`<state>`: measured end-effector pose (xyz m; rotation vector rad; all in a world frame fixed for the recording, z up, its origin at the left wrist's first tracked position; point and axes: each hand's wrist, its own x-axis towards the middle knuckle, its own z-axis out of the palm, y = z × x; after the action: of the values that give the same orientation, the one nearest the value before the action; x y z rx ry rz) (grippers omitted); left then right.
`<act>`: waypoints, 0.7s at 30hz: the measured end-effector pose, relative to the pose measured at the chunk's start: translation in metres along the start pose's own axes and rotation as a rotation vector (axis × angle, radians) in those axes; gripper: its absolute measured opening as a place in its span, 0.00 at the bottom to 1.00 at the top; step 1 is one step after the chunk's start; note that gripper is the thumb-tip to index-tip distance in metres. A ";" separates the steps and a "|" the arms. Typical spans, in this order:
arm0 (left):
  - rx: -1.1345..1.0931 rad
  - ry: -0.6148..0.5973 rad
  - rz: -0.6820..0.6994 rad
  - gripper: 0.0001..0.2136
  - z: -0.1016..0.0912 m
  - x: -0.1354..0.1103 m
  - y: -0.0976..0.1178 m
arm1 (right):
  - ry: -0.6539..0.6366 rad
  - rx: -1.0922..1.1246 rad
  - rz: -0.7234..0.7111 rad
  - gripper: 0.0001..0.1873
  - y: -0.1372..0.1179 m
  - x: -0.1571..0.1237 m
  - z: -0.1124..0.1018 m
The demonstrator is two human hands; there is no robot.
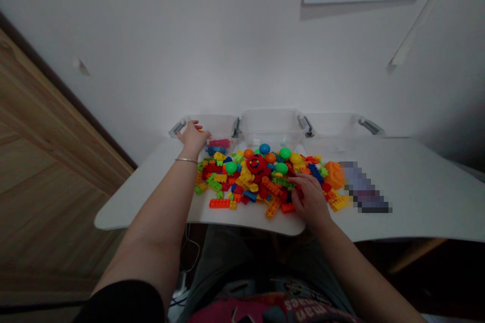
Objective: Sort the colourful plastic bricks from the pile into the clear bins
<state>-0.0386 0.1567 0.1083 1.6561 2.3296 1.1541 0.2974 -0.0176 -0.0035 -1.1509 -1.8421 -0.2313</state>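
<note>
The left hand (193, 136) reaches to the near rim of the left bin (223, 123), fingers loosely curled. A speck of orange shows at the fingertips, but I cannot tell if it grips anything. The right hand (311, 199) lies palm down on the right side of the bricks (242, 181), fingers bent onto a few red and green pieces. Whether any is pinched is hidden.

The bricks lie heaped mid-desk, just in front of three clear bins set in a row: left, middle bin (271, 121) and right bin (333, 123). A few balls (285, 153) sit at the back of the heap.

The bricks look light, hard and smooth, I'd say. They should take a pinch across two flat sides. The balls would likely roll, so cupping suits them better. The desk (417, 186) is white.
</note>
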 end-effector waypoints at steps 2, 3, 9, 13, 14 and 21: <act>-0.003 0.012 0.001 0.25 0.002 -0.001 0.000 | -0.008 0.001 0.004 0.13 0.000 0.000 0.000; 0.004 0.013 0.003 0.24 0.002 -0.001 0.000 | -0.010 0.003 0.006 0.13 0.000 -0.001 0.000; -0.008 0.106 0.086 0.20 0.003 -0.013 0.007 | -0.018 0.012 0.015 0.13 0.000 0.000 0.001; -0.083 0.138 0.360 0.18 -0.001 -0.041 0.029 | -0.015 0.017 0.020 0.13 0.000 0.000 0.001; -0.094 0.114 0.442 0.16 -0.003 -0.052 0.036 | -0.017 0.016 0.026 0.13 -0.001 0.000 0.001; -0.170 -0.326 0.775 0.14 0.010 -0.131 0.052 | -0.033 0.032 0.048 0.14 -0.001 0.000 0.000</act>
<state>0.0621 0.0599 0.0854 2.5247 1.3695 1.0011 0.2970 -0.0185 -0.0034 -1.1815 -1.8382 -0.1559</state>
